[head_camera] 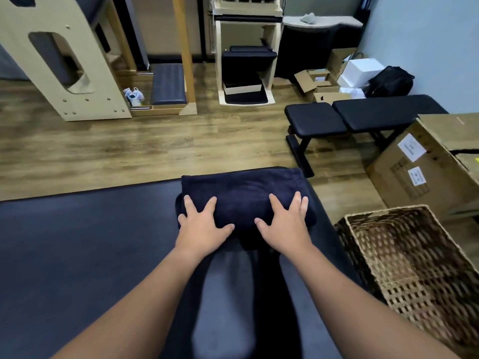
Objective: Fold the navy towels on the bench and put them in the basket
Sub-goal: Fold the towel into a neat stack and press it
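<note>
Both hands are flat on a folded navy terry towel (243, 195) sitting at the far edge of the dark padded worktop (77, 242), just right of centre in the frame. The left hand (201, 226) has its fingers spread wide over the towel's left end, thumb pointing in toward the middle. The right hand (283, 226) does the same on the right end, fingers fanned out and palm down (neither one is pinching or curling around the fabric, just pressing on top). The towel looks like a thick rectangle with rounded folds, and its near edge bunches a little under the palms.

The woven brown wicker basket (404, 257) sits at the lower right of the frame, just beside the worktop's right side, and I can only see bare weave on its bottom and walls.

Further back on the right there's a black padded weight bench (363, 117) standing on the wood-look plank floor (155, 146), with a big brown cardboard box (420, 164) with white labels between it and the basket. Upper left of the frame has a pale wooden exercise frame (64, 60), and a few smaller open cardboard boxes (315, 82) sit near the upper right by the wall.
</note>
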Demonstrator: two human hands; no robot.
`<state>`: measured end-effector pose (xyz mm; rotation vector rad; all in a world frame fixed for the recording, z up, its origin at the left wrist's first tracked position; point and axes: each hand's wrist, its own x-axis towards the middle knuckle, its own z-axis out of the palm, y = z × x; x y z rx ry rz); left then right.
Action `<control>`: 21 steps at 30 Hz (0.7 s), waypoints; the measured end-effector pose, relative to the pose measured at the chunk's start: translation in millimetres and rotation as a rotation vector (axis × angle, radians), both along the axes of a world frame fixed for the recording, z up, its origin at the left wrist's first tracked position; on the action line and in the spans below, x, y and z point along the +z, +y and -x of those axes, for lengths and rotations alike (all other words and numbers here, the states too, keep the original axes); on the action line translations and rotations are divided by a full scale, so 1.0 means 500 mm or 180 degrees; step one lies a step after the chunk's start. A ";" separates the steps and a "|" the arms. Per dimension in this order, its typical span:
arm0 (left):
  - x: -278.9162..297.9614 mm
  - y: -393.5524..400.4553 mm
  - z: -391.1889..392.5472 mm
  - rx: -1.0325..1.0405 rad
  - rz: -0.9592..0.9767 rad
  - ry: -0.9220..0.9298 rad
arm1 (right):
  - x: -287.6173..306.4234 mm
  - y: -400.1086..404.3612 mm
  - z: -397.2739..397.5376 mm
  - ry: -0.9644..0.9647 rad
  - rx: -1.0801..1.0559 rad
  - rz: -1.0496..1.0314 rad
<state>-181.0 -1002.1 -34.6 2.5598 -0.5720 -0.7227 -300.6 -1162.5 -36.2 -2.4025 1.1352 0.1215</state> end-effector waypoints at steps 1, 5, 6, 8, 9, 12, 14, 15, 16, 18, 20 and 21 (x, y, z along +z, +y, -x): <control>0.000 -0.020 -0.001 -0.0010 0.0037 0.0000 | 0.001 -0.026 -0.002 -0.0001 0.0004 0.0001; -0.005 -0.097 -0.017 0.0020 0.0279 -0.0079 | -0.002 -0.127 -0.020 -0.0032 0.0033 0.0038; -0.005 -0.110 -0.023 0.0030 0.0323 -0.0111 | -0.003 -0.143 -0.025 -0.0044 0.0037 0.0029; -0.012 -0.132 -0.029 0.0038 0.0306 -0.0161 | -0.007 -0.169 -0.033 -0.0081 0.0056 -0.0035; -0.016 -0.137 -0.030 0.0043 0.0254 -0.0174 | -0.010 -0.175 -0.034 -0.0090 0.0086 -0.0066; -0.027 -0.128 -0.022 0.0009 0.0122 -0.0178 | -0.022 -0.173 -0.027 -0.0112 0.0159 -0.0026; -0.027 -0.111 -0.010 -0.0076 0.0048 -0.0195 | -0.028 -0.165 -0.015 -0.0174 0.0177 0.0061; -0.024 -0.100 -0.002 -0.0119 0.0012 -0.0223 | -0.028 -0.160 -0.009 -0.0204 0.0201 0.0096; -0.021 -0.090 0.006 -0.0154 -0.0008 -0.0269 | -0.028 -0.155 -0.002 -0.0214 0.0244 0.0106; -0.012 -0.058 0.033 -0.0113 0.0015 -0.0333 | -0.025 -0.130 0.017 -0.0156 0.0453 0.0093; -0.006 -0.016 0.070 0.0002 0.0073 -0.0330 | -0.026 -0.095 0.043 -0.0135 0.0665 0.0073; -0.006 0.005 0.090 0.0023 0.0037 -0.0297 | -0.029 -0.079 0.055 -0.0142 0.0730 0.0017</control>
